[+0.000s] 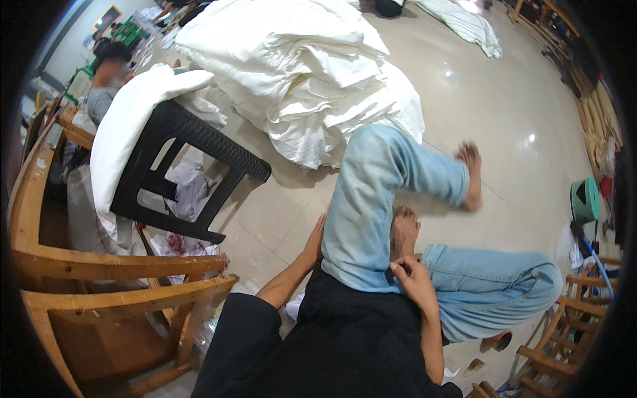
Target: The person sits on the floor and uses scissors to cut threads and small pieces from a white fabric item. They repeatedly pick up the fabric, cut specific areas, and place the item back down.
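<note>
I sit on the floor in light blue jeans (371, 192), one knee raised and the other leg folded outward. My left hand (314, 244) lies along the outer side of the raised thigh, its fingers stretched out and partly hidden by the leg. Between my thighs, my right hand (417, 284) is closed, thumb and fingertips together close to the denim. Whatever those fingertips hold, if anything, is too small to make out. Just beyond my raised knee spreads a large heap of white cloth (312, 73).
A tipped black plastic stool (192, 146), partly draped with white cloth (126, 126), is at left beside wooden frames (119, 265). Another person (103, 83) sits behind it. A green round container (584, 200) and wooden racks (557, 338) line the right. Farther cloth (464, 23) lies on the tiles.
</note>
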